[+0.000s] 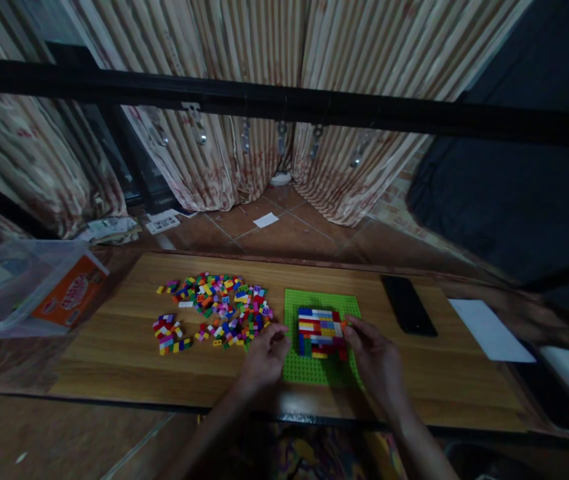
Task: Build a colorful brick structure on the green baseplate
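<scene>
1. Head view, far left: a clear plastic bin with an orange label sits beyond the end of a wooden table.
2. A small brick cluster lies just beside a wider brick pile, spread thin, probably so that colors are easy to pick out.
3. The left hand, fingers curled, is between pile and plate, handy to both; whether it grips a brick cannot be told.
4. A green baseplate lies flat, bearing a multicolored brick structure, apparently placed for both hands to reach.
5. The right hand appears to pinch an orange brick at the structure's right edge, a fingertip hold suited to small pieces.
6. A black phone and white sheet lie farther right, seemingly set aside.
</scene>
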### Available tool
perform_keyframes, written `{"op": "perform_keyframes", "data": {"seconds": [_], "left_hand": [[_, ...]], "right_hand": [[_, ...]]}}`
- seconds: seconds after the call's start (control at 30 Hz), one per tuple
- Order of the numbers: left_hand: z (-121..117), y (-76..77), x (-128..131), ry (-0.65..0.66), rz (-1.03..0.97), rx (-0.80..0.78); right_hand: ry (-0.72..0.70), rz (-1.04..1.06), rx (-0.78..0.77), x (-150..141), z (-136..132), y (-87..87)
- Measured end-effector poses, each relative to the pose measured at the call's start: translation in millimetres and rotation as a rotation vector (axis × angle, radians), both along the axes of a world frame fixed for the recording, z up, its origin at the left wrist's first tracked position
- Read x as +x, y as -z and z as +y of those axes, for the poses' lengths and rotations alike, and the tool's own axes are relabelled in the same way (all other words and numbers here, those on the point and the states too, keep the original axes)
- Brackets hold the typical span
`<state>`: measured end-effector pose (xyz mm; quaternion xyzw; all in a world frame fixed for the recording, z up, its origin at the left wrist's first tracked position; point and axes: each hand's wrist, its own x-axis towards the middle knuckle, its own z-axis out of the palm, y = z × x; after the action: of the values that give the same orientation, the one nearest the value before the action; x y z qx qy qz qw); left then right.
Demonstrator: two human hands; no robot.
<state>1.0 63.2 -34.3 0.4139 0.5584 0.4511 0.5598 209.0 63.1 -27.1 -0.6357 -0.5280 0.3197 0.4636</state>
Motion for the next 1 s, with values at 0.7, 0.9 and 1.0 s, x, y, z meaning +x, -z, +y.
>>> {"op": "perform_keyframes", "data": {"seconds": [0.7,0.9,1.0], "left_hand": [[20.8,22.1,22.7,0.155,0.462,0.306],[18.5,28.5,21.7,0.157,0.443,0.355],[18.1,29.0,21.7,0.161,0.436,0.356]], "right_hand": [[-0.381,-0.619,0.032,-38.4,49.6,-1.5],[-0.455,-0.561,-0.027,-26.0,61.3,-5.4],[-0.526,-0.62,-0.019,-27.5,65.6,-8.3]]}}
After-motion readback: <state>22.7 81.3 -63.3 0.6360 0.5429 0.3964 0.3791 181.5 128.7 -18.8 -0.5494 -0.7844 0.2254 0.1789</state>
